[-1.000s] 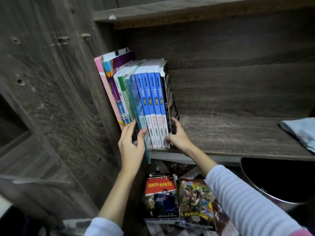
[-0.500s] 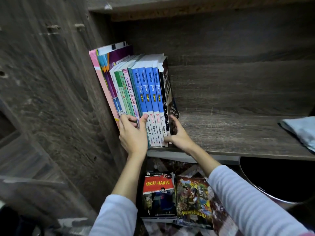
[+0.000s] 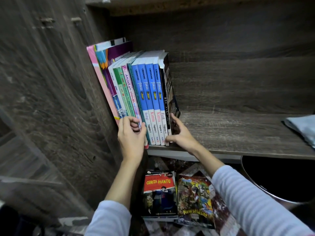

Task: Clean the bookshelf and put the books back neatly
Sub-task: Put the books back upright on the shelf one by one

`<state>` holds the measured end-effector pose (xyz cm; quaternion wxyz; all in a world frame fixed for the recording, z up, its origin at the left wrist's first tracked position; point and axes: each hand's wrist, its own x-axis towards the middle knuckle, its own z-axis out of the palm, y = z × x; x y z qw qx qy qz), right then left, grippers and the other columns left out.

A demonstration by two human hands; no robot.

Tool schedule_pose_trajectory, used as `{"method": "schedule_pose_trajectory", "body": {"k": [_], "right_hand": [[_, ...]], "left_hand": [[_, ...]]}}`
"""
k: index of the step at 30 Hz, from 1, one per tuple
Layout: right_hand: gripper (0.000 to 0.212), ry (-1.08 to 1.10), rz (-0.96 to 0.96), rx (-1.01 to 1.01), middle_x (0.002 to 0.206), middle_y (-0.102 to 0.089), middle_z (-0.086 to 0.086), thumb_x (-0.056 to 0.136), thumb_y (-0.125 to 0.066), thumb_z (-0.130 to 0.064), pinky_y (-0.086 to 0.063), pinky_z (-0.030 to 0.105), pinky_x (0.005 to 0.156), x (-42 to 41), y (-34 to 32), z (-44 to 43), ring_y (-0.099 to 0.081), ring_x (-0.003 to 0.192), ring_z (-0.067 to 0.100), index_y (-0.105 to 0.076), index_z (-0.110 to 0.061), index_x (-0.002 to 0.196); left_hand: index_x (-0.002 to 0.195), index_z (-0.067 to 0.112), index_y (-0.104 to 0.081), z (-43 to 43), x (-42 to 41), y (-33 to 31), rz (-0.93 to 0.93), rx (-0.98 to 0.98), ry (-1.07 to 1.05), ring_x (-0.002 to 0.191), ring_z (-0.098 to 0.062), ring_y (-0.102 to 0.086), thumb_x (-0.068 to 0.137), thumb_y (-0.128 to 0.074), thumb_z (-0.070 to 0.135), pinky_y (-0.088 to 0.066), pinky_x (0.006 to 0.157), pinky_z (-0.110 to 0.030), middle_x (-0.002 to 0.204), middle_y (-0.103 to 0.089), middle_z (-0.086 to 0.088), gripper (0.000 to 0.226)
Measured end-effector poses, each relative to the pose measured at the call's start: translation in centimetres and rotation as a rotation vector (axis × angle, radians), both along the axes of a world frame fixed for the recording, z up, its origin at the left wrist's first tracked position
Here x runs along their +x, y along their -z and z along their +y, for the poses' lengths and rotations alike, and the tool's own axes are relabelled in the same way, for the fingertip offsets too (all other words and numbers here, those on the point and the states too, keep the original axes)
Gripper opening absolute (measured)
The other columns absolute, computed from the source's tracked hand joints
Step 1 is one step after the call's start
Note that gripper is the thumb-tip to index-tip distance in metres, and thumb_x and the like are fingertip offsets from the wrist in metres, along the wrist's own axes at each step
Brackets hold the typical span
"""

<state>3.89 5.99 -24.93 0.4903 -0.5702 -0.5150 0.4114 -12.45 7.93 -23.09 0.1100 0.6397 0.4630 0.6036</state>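
Observation:
A row of books (image 3: pixel 150 92) stands upright at the left end of the wooden shelf (image 3: pixel 230 133), leaning a little on the side panel. A thin teal book (image 3: pixel 134 86) sits flush between the pink-spined book and the blue Fokus books. My left hand (image 3: pixel 132 135) presses its curled fingers on the lower spines of the thin books, thumb beside the Biologi spine. My right hand (image 3: pixel 180 135) holds the black book (image 3: pixel 167 79) at the row's right end, thumb on its spine and fingers along its cover.
A grey cloth (image 3: pixel 301 126) lies at the shelf's right edge. Below the shelf lie two comics, "Cerita Hantu" (image 3: pixel 159 193) and "Newsflash" (image 3: pixel 194 198), next to a dark round container (image 3: pixel 281 181). The wooden side panel (image 3: pixel 59 99) rises at left.
The teal book, which stuck out in my left hand, has gone into the row and sits flush. My left fingers have curled against the spines. My right hand has stayed on the black book.

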Motion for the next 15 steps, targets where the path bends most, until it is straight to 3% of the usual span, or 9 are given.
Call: {"method": "schedule_pose_trajectory", "body": {"k": [3, 5, 7, 9, 11, 13, 15], "right_hand": [[0.098, -0.018, -0.018, -0.009, 0.151, -0.033, -0.003, 0.073, -0.069, 0.008, -0.034, 0.022, 0.103, 0.2, 0.3, 0.3, -0.040, 0.127, 0.008, -0.020, -0.029, 0.150], [0.099, -0.030, -0.015, -0.020, 0.152, -0.031, -0.001, 0.071, -0.070, 0.007, -0.030, 0.029, 0.111, 0.5, 0.5, 0.7, -0.037, 0.134, 0.013, -0.020, -0.031, 0.149], [0.097, -0.052, 0.002, -0.031, 0.151, -0.035, -0.001, 0.072, -0.070, 0.006, -0.032, 0.026, 0.106, 0.9, 0.7, 0.8, -0.042, 0.130, 0.014, -0.022, -0.032, 0.148], [0.090, -0.081, 0.065, -0.045, 0.145, -0.042, -0.003, 0.075, -0.070, -0.006, -0.037, 0.028, 0.098, 1.0, 0.5, 0.7, -0.050, 0.118, 0.012, -0.025, -0.035, 0.147], [0.088, -0.066, 0.151, -0.062, 0.138, -0.046, -0.006, 0.067, -0.072, -0.034, -0.034, 0.032, 0.099, 0.6, -0.3, 0.8, -0.047, 0.119, 0.013, -0.031, -0.034, 0.144], [0.089, -0.019, 0.238, -0.058, 0.139, -0.047, -0.005, 0.059, -0.065, -0.059, -0.029, 0.038, 0.108, 0.2, -0.4, 1.4, -0.042, 0.127, 0.014, -0.038, -0.031, 0.139], [0.072, 0.092, 0.315, -0.066, 0.138, -0.051, -0.001, 0.076, -0.053, -0.065, -0.035, 0.038, 0.107, 0.3, -0.4, 2.2, -0.048, 0.124, 0.014, -0.045, -0.026, 0.135]], "left_hand": [[0.085, 0.009, -0.051, -0.2, 0.3, -0.2, 0.008, -0.006, -0.048, 0.065, 0.002, -0.048, 0.079, -0.069, 0.003, -0.043, 0.065, -0.008, 0.089, -0.049, 0.001, 0.020], [0.086, 0.009, -0.051, -0.4, 0.6, -0.3, 0.032, -0.024, -0.086, 0.065, 0.002, -0.048, 0.081, -0.069, 0.007, -0.045, 0.064, -0.016, 0.090, -0.050, 0.001, 0.019], [0.090, 0.011, -0.050, -0.9, 1.0, -0.5, 0.081, -0.076, -0.156, 0.070, -0.008, -0.053, 0.083, -0.067, 0.014, -0.046, 0.064, -0.030, 0.093, -0.052, -0.001, 0.018], [0.098, 0.013, -0.050, -1.3, 1.2, -0.7, 0.148, -0.078, -0.224, 0.086, -0.019, -0.054, 0.081, -0.068, 0.017, -0.045, 0.066, -0.034, 0.097, -0.053, -0.004, 0.025], [0.112, 0.016, -0.046, -1.2, 1.2, -1.0, 0.247, 0.014, -0.252, 0.101, -0.024, -0.049, 0.073, -0.073, 0.018, -0.048, 0.077, -0.040, 0.109, -0.050, -0.007, 0.047], [0.127, 0.019, -0.035, -0.7, 1.0, -2.3, 0.354, 0.147, -0.236, 0.115, -0.024, -0.038, 0.066, -0.077, 0.022, -0.039, 0.094, -0.045, 0.126, -0.037, -0.007, 0.074], [0.140, 0.022, -0.021, -0.2, 0.6, -4.9, 0.438, 0.221, -0.216, 0.130, -0.023, -0.025, 0.064, -0.080, 0.028, -0.022, 0.106, -0.045, 0.142, -0.024, -0.004, 0.096]]}}
